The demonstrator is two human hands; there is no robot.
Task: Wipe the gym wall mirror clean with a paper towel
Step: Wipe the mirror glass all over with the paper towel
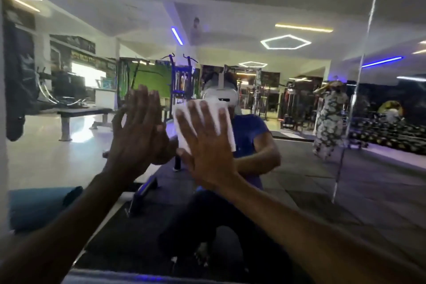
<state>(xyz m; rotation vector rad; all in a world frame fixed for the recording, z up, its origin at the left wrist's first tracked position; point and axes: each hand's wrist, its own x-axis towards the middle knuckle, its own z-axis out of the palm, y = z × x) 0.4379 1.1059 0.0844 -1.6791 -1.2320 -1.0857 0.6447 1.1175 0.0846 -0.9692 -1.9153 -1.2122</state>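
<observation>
- I am seeing the right hand (pixel 207 143) lying flat with its fingers straight and spread, pressing a white paper towel (pixel 205 122) against the mirror (pixel 299 157).
- The paper towel is sitting between the palm and the glass, near the middle of the view; its folded edges are showing above the fingertips and to either side of the fingers.
- I am seeing the left hand (pixel 136 136) raised just beside the right one, fingers straight and together, palm toward the glass and holding nothing. Its reflection is meeting it at the fingers, so it appears to be touching the glass, though I cannot tell how firmly.
- Both forearms are reaching up from the bottom corners of the view toward the glass.
- The mirror is filling nearly the whole view. A vertical seam (pixel 359 80) between panels is running down its right side.
- In the glass I am noting the reflected person in a blue shirt (pixel 251 131), crouching low on dark floor mats (pixel 322 191), with a white headset (pixel 221 94) worn on the head.
- Farther back in the reflection are a weight bench (pixel 80 113), a green wall panel (pixel 149 80), hexagonal ceiling lights (pixel 285 42) and a second figure in a patterned dress (pixel 329 117) at the right.
- A blue-green rolled mat (pixel 39 207) is lying low at the left edge.
</observation>
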